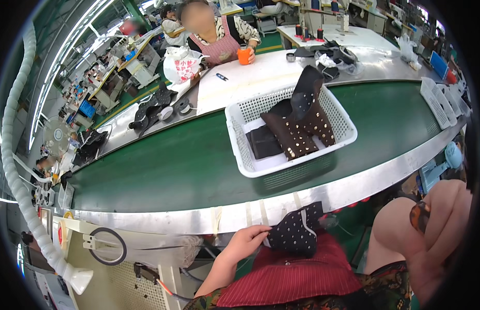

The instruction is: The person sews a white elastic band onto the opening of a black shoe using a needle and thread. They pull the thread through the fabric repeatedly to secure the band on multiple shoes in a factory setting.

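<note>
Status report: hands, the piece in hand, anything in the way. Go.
Left hand grips black studded shoe upper at its edge, over the lap. Right hand not in view. White basket of studded pieces sits apart on green conveyor belt; nothing blocking.

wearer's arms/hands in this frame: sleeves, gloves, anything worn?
Left hand is bare: no glove, and no ring or watch shows. The forearm is uncovered up to a dark floral-patterned sleeve at the lower edge. The right arm at the right rim is bare too, with a brown mottled piece across it; the right hand itself is not visible.
</note>
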The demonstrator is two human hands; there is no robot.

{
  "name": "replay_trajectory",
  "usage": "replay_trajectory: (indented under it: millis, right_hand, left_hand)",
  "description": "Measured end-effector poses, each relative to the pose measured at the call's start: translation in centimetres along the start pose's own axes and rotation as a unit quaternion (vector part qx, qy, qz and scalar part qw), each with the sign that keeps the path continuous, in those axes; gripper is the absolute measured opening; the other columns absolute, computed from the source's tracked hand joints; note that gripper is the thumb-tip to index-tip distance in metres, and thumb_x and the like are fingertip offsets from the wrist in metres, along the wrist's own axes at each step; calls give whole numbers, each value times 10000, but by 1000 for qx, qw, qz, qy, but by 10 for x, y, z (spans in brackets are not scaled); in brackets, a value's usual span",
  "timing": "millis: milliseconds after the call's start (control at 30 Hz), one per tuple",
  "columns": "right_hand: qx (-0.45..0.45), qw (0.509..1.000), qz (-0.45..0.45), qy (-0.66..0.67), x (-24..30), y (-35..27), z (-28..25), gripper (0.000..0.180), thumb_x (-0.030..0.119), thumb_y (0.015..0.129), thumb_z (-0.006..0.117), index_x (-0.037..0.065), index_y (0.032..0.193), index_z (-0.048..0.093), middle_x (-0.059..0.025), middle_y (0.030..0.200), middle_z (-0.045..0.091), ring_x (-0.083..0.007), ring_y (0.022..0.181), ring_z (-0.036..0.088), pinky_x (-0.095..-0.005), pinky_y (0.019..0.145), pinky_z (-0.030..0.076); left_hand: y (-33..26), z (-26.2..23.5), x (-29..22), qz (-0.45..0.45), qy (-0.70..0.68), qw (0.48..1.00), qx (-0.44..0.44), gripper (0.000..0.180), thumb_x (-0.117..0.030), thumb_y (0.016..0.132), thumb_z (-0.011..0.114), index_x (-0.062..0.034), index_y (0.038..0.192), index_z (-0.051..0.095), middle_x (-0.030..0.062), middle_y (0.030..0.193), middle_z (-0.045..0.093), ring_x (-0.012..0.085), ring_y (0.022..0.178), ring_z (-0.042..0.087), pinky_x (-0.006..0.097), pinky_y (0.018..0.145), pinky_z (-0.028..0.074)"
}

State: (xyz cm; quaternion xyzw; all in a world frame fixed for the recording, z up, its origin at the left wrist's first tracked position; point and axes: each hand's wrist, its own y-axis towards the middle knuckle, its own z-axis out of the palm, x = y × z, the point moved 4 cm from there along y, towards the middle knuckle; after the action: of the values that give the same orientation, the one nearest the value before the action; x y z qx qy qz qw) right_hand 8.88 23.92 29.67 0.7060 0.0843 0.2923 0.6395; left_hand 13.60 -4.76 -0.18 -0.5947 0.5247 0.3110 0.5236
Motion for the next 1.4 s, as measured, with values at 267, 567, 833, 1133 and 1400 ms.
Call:
replay_trajectory:
  millis: [267, 567, 833, 1133, 1400]
  right_hand:
    - [-55, 998, -44, -5, -5, -8, -26, 218, -24, 684, 653, 101, 785, 506, 5, 658, 481, -48, 470, 424, -181, 429, 311]
    - [-73, 995, -51, -39, -14, -8, -47, 217, -8, 700, 655, 102, 810, 503, 1, 690, 483, -57, 484, 423, -194, 438, 306]
    - [-76, 996, -43, -35, -31, -18, -53, 219, 6, 714, 658, 103, 832, 502, -2, 718, 485, -65, 495, 422, -206, 447, 302]
    - [-66, 998, -11, 4, -53, -22, -34, 221, 21, 730, 660, 104, 857, 499, -6, 750, 487, -74, 509, 422, -219, 456, 296]
    - [-62, 998, -1, 27, -57, -22, -12, 225, 35, 744, 663, 105, 880, 497, -10, 778, 489, -82, 521, 421, -231, 465, 292]
  left_hand:
    - [-3, 23, -28, 53, 53, 990, 118, 237, -182, 916, 531, -80, 1111, 619, 76, 924, 672, 162, 815, 640, 274, 743, 493]
    - [25, 52, -80, 192, 97, 942, 256, 238, -164, 896, 550, -109, 1118, 612, 83, 959, 667, 244, 803, 650, 324, 726, 513]
    - [43, 64, -85, 187, 81, 945, 255, 220, -158, 890, 554, -94, 1080, 646, 95, 936, 673, 225, 818, 654, 326, 734, 511]
    - [73, 54, -50, 138, 22, 978, 155, 203, -106, 885, 558, -65, 1064, 644, 93, 936, 673, 205, 847, 638, 293, 785, 487]
    - [76, 42, -47, 115, -45, 978, 169, 196, -85, 902, 533, -32, 1067, 625, 75, 925, 660, 154, 860, 608, 279, 779, 471]
